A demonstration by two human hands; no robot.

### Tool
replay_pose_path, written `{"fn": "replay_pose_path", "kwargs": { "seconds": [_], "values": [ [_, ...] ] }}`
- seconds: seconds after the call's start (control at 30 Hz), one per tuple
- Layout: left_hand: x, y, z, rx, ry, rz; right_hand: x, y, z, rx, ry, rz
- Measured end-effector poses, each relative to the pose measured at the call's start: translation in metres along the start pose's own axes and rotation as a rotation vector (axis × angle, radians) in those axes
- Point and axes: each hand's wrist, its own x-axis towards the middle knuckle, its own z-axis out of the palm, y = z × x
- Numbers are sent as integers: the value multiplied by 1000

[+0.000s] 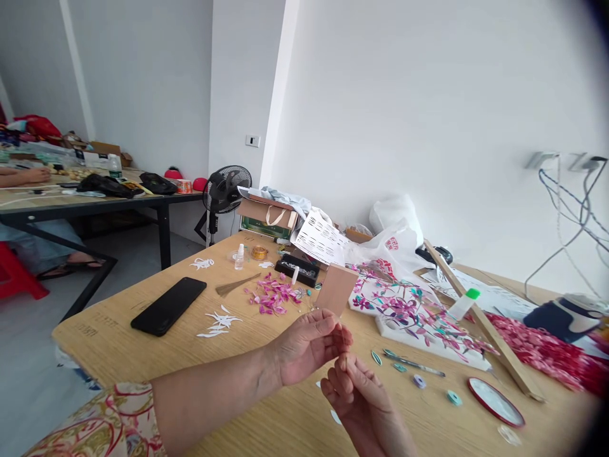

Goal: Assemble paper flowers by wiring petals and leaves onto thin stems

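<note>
My left hand (311,343) is raised over the table, fingers curled and thumb against the fingertips. Just below it, my right hand (359,390) is closed in a pinch, the two hands nearly meeting. Whatever lies in either pinch is too small to make out. Behind the hands stands a pinkish-brown board (337,289). A pile of pink petals (273,294) lies beyond my left hand, with white petal-shaped pieces (219,322) to its left. To the right of my hands are a pen (413,363), a lilac spool (419,381) and a teal spool (454,398).
A black phone (169,306) lies at the table's left. Pink and purple flower sprays (404,304) rest on white foam at the right, beside a long wooden strip (485,324) and a red-rimmed oval piece (495,402). A fan (226,190) stands behind; another person's hand (35,176) shows far left.
</note>
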Motion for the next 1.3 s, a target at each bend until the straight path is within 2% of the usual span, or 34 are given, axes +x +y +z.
{"fn": "replay_pose_path", "kwargs": {
  "seconds": [0.2, 0.5, 1.03, 1.3],
  "values": [
    [3, 2, -6, 77, -107, -29, -1, 3, -1, -2, 1, 19],
    [7, 2, -8, 112, -50, -72, -1, 6, 1, 17, -13, 27],
    [7, 2, -10, 103, -69, -56, 0, 9, 3, 11, 9, 15],
    [7, 6, -12, 108, -40, -59, -1, 5, 2, -111, 62, -22]
  ]
}}
